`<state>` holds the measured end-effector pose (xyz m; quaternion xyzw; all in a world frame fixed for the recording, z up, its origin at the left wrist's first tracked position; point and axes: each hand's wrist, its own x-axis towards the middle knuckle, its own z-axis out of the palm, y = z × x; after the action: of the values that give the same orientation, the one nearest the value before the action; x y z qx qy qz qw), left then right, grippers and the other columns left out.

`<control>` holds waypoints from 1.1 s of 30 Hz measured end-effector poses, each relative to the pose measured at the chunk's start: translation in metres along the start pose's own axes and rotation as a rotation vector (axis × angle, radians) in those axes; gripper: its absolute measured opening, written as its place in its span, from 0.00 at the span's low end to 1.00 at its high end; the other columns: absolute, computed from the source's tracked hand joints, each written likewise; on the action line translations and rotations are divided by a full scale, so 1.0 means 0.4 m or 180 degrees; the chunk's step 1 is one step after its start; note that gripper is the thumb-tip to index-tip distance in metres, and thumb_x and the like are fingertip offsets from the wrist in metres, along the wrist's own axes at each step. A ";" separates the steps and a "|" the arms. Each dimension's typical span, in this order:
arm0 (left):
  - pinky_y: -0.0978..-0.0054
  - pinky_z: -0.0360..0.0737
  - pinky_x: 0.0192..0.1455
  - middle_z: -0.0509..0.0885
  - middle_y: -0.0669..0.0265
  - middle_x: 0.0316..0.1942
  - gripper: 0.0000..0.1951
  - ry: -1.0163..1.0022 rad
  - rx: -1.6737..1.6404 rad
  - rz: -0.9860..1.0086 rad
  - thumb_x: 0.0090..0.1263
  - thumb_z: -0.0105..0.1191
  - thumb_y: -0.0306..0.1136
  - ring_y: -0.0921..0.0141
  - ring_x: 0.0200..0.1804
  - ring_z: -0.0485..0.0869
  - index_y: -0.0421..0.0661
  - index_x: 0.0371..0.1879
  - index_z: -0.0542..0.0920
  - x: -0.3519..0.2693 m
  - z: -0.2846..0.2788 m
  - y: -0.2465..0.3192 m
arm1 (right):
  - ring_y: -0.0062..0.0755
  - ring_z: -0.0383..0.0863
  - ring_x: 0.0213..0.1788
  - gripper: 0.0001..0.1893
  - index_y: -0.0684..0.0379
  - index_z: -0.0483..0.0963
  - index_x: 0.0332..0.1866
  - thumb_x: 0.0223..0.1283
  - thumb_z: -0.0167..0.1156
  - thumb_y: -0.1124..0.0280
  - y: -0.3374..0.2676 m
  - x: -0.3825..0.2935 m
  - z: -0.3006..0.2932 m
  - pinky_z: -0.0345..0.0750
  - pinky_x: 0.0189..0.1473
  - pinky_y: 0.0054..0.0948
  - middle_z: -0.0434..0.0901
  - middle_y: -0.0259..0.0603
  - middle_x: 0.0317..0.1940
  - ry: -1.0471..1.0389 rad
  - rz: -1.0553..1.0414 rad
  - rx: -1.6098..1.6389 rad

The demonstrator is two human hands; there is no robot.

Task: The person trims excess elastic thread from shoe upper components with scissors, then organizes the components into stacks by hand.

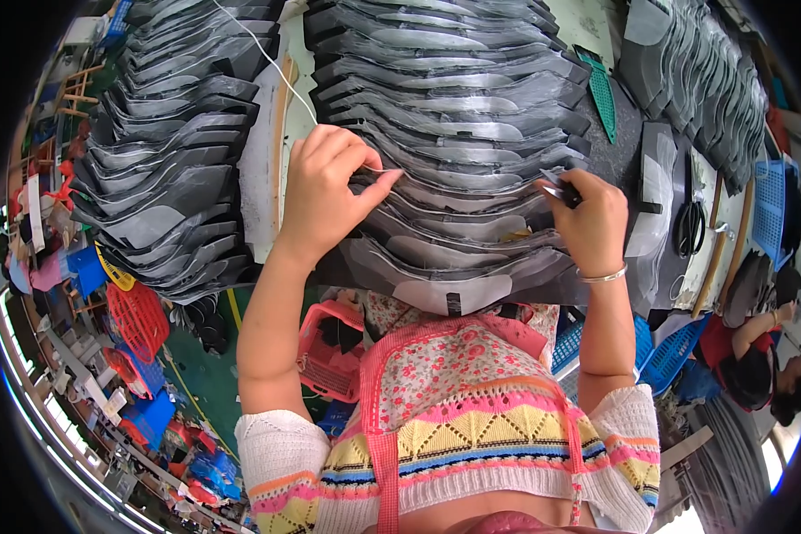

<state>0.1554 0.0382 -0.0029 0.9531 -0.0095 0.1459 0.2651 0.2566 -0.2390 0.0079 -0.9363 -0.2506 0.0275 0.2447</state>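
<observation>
Long overlapping rows of grey-black curved shoe-upper pieces (450, 250) lie on the worktable before me. My left hand (334, 183) is over the left edge of the middle row, thumb and forefinger pinching a thin white cord (267, 57) that runs up to the top left. My right hand (591, 207) is at the row's right edge and holds a small dark-handled cutting tool (561, 191), its metal tip pointing left; its exact kind cannot be told. The nearest piece bears a small black tab at its middle.
More stacked pieces stand in a left row (167, 160) and a right row (694, 80). A green plastic holder (601, 100) and black-handled scissors (691, 223) lie to the right. Red basket (330, 374) below the table; blue basket (771, 207) and a co-worker (754, 354) at far right.
</observation>
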 end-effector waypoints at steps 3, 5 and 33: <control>0.68 0.67 0.45 0.78 0.71 0.28 0.10 -0.0102 0.0080 -0.0036 0.49 0.67 0.34 0.67 0.42 0.76 0.48 0.22 0.78 0.007 -0.012 -0.026 | 0.48 0.80 0.26 0.11 0.60 0.76 0.31 0.45 0.68 0.67 -0.026 -0.009 -0.020 0.75 0.30 0.38 0.80 0.44 0.23 -0.0043 0.0081 -0.0364; 0.68 0.68 0.45 0.78 0.71 0.29 0.10 -0.0094 0.0230 -0.0013 0.48 0.66 0.34 0.67 0.42 0.76 0.48 0.24 0.78 0.008 -0.028 -0.031 | 0.45 0.80 0.27 0.15 0.60 0.75 0.38 0.49 0.67 0.62 -0.116 -0.006 -0.006 0.75 0.29 0.38 0.80 0.44 0.27 0.0135 0.0300 0.0250; 0.68 0.75 0.35 0.80 0.67 0.27 0.07 0.0290 -0.0438 0.0525 0.50 0.64 0.24 0.65 0.31 0.78 0.45 0.27 0.81 -0.068 -0.054 0.247 | 0.28 0.74 0.20 0.04 0.61 0.78 0.26 0.43 0.65 0.75 -0.056 -0.091 -0.128 0.69 0.22 0.27 0.73 0.36 0.17 -0.0630 -0.1079 0.2485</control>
<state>0.1141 -0.0374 0.0568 0.9209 -0.0858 0.2095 0.3172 0.2235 -0.2624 0.0611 -0.7121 -0.3937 0.1691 0.5562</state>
